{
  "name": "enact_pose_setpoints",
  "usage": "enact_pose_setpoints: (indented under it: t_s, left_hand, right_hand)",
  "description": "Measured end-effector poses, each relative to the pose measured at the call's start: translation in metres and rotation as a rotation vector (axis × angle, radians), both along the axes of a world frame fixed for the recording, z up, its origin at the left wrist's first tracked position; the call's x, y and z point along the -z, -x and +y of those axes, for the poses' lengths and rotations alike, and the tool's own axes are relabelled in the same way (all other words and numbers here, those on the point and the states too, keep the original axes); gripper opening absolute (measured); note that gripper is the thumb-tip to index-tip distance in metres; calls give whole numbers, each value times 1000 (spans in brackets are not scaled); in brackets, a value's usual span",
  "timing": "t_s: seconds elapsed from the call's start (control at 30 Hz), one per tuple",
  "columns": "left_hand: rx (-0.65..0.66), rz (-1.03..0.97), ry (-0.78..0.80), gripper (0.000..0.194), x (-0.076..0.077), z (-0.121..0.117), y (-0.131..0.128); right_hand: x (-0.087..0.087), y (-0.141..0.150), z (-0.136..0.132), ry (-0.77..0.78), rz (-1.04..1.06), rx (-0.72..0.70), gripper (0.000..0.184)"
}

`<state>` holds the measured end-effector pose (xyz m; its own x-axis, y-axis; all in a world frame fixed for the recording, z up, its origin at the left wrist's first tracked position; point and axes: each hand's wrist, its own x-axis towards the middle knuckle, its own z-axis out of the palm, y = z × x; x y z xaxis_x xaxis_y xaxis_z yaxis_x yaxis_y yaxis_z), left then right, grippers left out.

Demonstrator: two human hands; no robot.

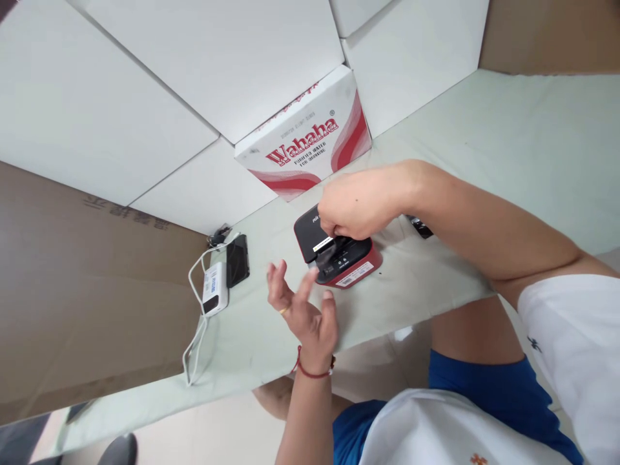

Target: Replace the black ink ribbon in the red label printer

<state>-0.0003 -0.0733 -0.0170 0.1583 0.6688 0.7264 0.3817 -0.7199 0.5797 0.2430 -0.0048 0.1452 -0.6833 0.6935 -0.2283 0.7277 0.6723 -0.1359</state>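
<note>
A small black-and-red device (355, 261) with a black lid panel sits on the cloth-covered table, a white label on its front side. My right hand (361, 203) reaches over it from the right. Its fingers are curled down at the device's middle, and whatever lies between them is hidden. Just in front of the device's left corner, my left hand (307, 307) is raised palm up. The fingers are spread and nothing is in them, though they look a little blurred.
Behind the device stands a Wahaha water carton (310, 139) against white panels. To the left lie a white power bank (216, 287) with a white cable and a dark flat pad (237, 260). A small black packet (420, 226) lies partly under my right forearm. Cardboard (92, 297) walls the left side.
</note>
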Motion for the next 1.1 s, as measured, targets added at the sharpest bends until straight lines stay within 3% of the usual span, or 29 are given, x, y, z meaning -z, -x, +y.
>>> enact_pose_setpoints:
  t_s: [0.07,0.17,0.27,0.37,0.47,0.7,0.97,1.1]
  left_hand:
    - [8,-201,130,47,-4,12,0]
    - [5,-502,445,47,-11,41,3]
    - [97,-546,717,62,-14,71,7]
    - [238,-494,756,87,-11,86,7]
    - [330,-527,774,103,-4,85,3]
    - [339,-584,773,75,10,70,-5]
    - [475,-584,772,95,17,71,0]
    - [483,-590,784,109,20,73,1]
  right_hand:
    - [0,3,0,-10,-14,3,22]
    - [2,5,3,-7,-3,4,23]
    - [7,4,7,23,40,38,22]
    - [11,3,10,58,98,53,20]
    - [12,5,10,56,103,61,20]
    - [8,7,8,-8,48,43,22]
    - [7,2,-6,131,-9,-157,22]
    - [8,1,-7,185,9,-141,22]
